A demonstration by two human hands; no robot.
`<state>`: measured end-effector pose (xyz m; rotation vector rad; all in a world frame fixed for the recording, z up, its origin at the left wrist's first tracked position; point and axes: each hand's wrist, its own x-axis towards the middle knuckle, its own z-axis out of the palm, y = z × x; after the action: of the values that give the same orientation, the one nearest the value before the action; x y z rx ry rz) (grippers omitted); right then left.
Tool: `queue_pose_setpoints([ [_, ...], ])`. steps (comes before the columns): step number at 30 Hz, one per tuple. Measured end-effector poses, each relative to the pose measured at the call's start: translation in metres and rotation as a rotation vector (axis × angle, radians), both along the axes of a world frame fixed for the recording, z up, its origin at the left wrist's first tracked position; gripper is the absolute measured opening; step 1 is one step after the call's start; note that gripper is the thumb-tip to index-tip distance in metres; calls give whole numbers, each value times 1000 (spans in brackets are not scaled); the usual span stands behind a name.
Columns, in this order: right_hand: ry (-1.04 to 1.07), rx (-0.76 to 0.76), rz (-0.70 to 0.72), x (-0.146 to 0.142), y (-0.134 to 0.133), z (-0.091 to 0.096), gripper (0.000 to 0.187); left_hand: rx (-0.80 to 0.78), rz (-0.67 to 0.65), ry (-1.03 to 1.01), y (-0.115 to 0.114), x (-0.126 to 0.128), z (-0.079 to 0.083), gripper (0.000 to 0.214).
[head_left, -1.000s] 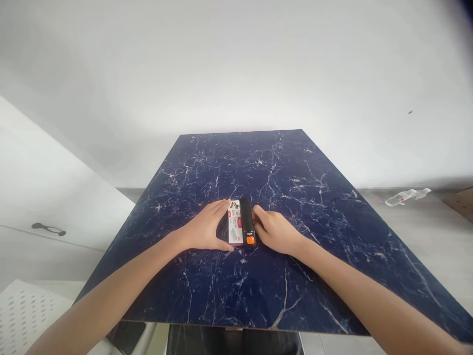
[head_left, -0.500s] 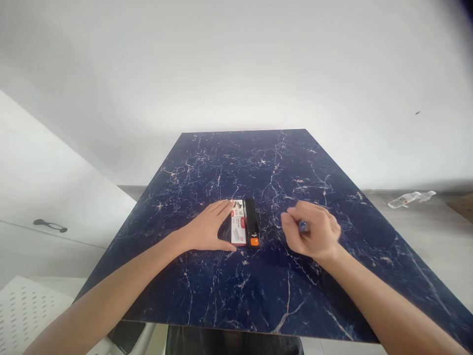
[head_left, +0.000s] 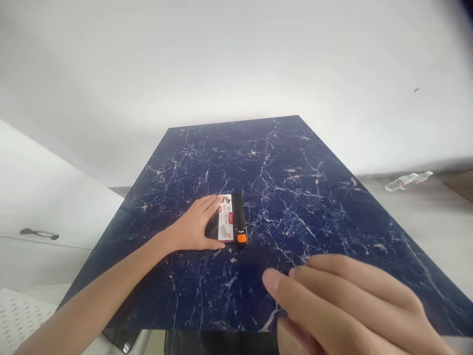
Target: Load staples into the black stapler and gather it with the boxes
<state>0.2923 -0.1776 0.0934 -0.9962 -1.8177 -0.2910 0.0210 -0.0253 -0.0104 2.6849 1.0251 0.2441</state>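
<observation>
The left hand (head_left: 194, 228) rests on the table (head_left: 281, 162) left of centre, toward the near edge. It is spread wide and curved around the left long side of a white and red box (head_left: 225, 224), with the thumb (head_left: 213, 245) at the box's near corner and the fingertips (head_left: 219, 198) at its far corner. A black stapler (head_left: 239, 217), orange at its near end, lies just right of the box. Both long axes run from the near edge toward the far edge. The right hand (head_left: 343, 308) is well apart from them, over the table's near right part, with the box ahead and to its left, so the left hand is much nearer. Its fingers (head_left: 314, 281) are extended and loosely parted, holding nothing visible. Blur and the bottom of the view cut that hand off, hiding its palm. The print on the box is too small to read.
</observation>
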Motion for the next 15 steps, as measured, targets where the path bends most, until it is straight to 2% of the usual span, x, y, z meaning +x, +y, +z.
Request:
queue_pose_setpoints([
  [5, 87, -33, -60, -1, 8, 6, 30, 20, -19, 5, 2, 2, 0, 123],
  [8, -16, -107, -4, 10, 9, 12, 37, 21, -22, 7, 1, 3, 1, 122],
  [12, -110, -211, 47, 19, 7, 17, 35, 12, -10, -17, 1, 4, 2, 123],
  [15, 14, -216, 17, 14, 5, 17, 36, 4, -10, -24, 1, 4, 2, 123],
])
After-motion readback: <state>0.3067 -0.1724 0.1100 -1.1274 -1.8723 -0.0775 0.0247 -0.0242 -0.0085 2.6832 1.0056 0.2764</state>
